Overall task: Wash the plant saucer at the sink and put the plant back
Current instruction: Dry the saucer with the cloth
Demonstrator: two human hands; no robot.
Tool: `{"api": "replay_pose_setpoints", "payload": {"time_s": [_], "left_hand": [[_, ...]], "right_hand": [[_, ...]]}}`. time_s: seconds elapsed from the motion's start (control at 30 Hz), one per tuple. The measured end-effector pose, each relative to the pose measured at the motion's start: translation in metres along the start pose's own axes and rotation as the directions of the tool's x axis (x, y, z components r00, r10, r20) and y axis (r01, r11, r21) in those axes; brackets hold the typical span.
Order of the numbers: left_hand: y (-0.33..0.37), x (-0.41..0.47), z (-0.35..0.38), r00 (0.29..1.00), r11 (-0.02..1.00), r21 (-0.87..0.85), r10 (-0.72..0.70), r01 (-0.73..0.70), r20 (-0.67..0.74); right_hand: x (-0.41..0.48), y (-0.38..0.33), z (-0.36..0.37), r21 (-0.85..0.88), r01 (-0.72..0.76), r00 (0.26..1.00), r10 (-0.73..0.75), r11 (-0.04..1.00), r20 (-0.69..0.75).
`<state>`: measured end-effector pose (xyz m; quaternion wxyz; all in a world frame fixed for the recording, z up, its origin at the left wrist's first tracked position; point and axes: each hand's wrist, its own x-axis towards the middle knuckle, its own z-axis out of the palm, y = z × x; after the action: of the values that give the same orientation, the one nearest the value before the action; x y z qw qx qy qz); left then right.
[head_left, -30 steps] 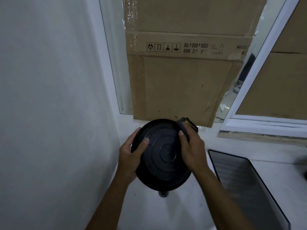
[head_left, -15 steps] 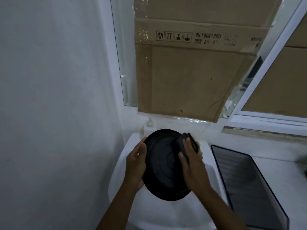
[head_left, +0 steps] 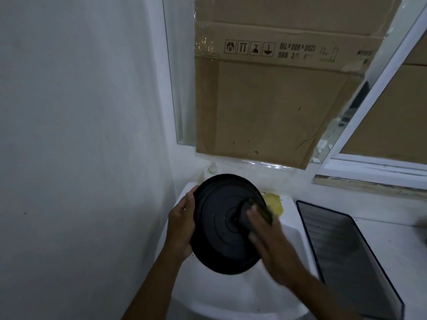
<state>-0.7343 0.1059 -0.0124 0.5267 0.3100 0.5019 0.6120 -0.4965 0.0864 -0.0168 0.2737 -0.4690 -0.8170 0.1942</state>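
The round black plant saucer [head_left: 215, 227] is held tilted above the white sink [head_left: 231, 294]. My left hand [head_left: 181, 227] grips its left rim, thumb on the front face. My right hand [head_left: 270, 243] presses a dark scrubbing sponge [head_left: 250, 212] against the saucer's middle; the hand is blurred by motion. The plant itself is not in view.
A white wall stands close on the left. Cardboard [head_left: 265, 100] covers the window behind the sink. A yellow soap-like lump [head_left: 275, 204] lies on the sink's back ledge. A dark ribbed tray [head_left: 342, 255] lies on the counter at right.
My right hand has slid the sponge from the saucer's upper right rim to its middle. The view has shifted so the sink and its ledge show below the saucer.
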Motion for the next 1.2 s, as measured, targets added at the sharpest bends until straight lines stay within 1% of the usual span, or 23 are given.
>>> {"api": "replay_pose_setpoints", "payload": {"time_s": [0.03,0.07,0.1,0.2,0.23,0.27,0.33,0.4,0.43,0.47,0.5,0.53,0.57,0.63,0.7,0.77,0.83,0.87,0.97,1.03,1.07,1.13,1.2], "left_hand": [[-0.002,-0.002,0.002,1.0,1.0,0.017,0.009,-0.009,0.016],[-0.004,-0.003,0.005,1.0,0.999,0.03,0.015,-0.016,0.027],[-0.006,-0.006,0.008,0.999,0.999,0.041,0.019,-0.021,0.033],[-0.006,-0.009,0.016,0.999,0.998,0.046,0.031,-0.033,0.041],[-0.005,-0.01,0.017,0.999,0.998,0.041,0.042,-0.043,0.03],[-0.003,-0.01,0.019,0.998,0.997,0.04,0.058,-0.058,0.012],[0.0,-0.012,0.021,0.995,0.995,0.037,0.095,-0.094,-0.038],[0.002,-0.014,0.02,0.988,0.993,-0.01,0.113,-0.115,-0.106],[0.002,-0.015,0.02,0.984,0.991,-0.044,0.12,-0.127,-0.133],[0.0,-0.016,0.019,0.98,0.988,-0.064,0.13,-0.14,-0.148],[-0.003,-0.017,0.018,0.979,0.987,-0.064,0.139,-0.15,-0.15],[-0.005,-0.018,0.017,0.981,0.988,-0.052,0.14,-0.148,-0.133],[-0.006,-0.018,0.014,0.987,0.99,-0.047,0.131,-0.136,-0.094],[0.001,-0.012,0.003,0.996,0.996,-0.036,0.083,-0.082,0.023],[0.022,-0.003,-0.006,0.989,0.999,0.047,-0.014,0.007,0.145],[0.043,0.008,-0.003,0.965,0.975,0.218,-0.102,0.048,0.242],[0.054,0.015,0.012,0.94,0.913,0.408,-0.122,-0.019,0.317],[0.057,0.015,0.02,0.94,0.886,0.46,-0.1,-0.065,0.326],[0.067,0.016,0.032,0.967,0.862,0.486,0.017,-0.142,0.252],[0.061,0.018,0.031,0.977,0.89,0.413,0.135,-0.194,0.167],[0.056,0.016,0.032,0.975,0.897,0.383,0.191,-0.219,0.109],[0.044,0.009,0.037,0.97,0.916,0.336,0.242,-0.221,-0.019],[0.035,0.004,0.037,0.964,0.965,0.209,0.196,-0.158,-0.18]], "right_hand": [[0.015,-0.001,-0.01,0.069,-0.097,0.994,0.1,0.993,-0.046],[0.033,-0.006,-0.016,0.08,-0.126,0.988,0.132,0.989,-0.075],[0.05,-0.014,-0.021,0.055,-0.113,0.991,0.117,0.992,-0.073],[0.079,-0.034,-0.023,-0.13,0.074,0.997,-0.076,0.989,-0.009],[0.082,-0.036,-0.022,-0.155,0.113,0.994,-0.113,0.981,0.01],[0.084,-0.035,-0.022,-0.147,0.111,0.994,-0.11,0.983,0.01],[0.082,-0.029,-0.019,-0.014,0.004,0.997,-0.006,1.0,-0.076],[0.071,-0.019,-0.013,0.204,-0.157,0.959,0.199,0.966,-0.204],[0.062,-0.014,-0.008,0.322,-0.245,0.914,0.329,0.915,-0.24],[0.054,-0.01,0.001,0.428,-0.326,0.863,0.45,0.843,-0.231],[0.046,-0.007,0.011,0.518,-0.383,0.816,0.543,0.765,-0.198],[0.04,-0.004,0.018,0.569,-0.403,0.786,0.589,0.717,-0.185],[0.037,-0.003,0.02,0.579,-0.393,0.779,0.593,0.714,-0.204],[0.037,-0.002,0.007,0.523,-0.296,0.815,0.497,0.799,-0.298],[0.043,0.005,-0.017,0.4,-0.155,0.882,0.309,0.903,-0.356],[0.051,0.005,-0.037,0.219,-0.038,0.939,0.11,0.975,-0.327],[0.06,-0.003,-0.047,0.039,0.088,0.954,-0.073,0.995,-0.291],[0.064,-0.007,-0.051,-0.039,0.144,0.95,-0.149,0.989,-0.275],[0.075,-0.014,-0.059,-0.187,0.246,0.924,-0.289,0.951,-0.25],[0.079,-0.018,-0.056,-0.188,0.223,0.918,-0.271,0.956,-0.289],[0.08,-0.021,-0.052,-0.15,0.18,0.919,-0.221,0.972,-0.326],[0.079,-0.024,-0.039,-0.002,0.049,0.914,-0.046,0.999,-0.403],[0.074,-0.023,-0.024,0.238,-0.09,0.878,0.19,0.967,-0.439]]}}
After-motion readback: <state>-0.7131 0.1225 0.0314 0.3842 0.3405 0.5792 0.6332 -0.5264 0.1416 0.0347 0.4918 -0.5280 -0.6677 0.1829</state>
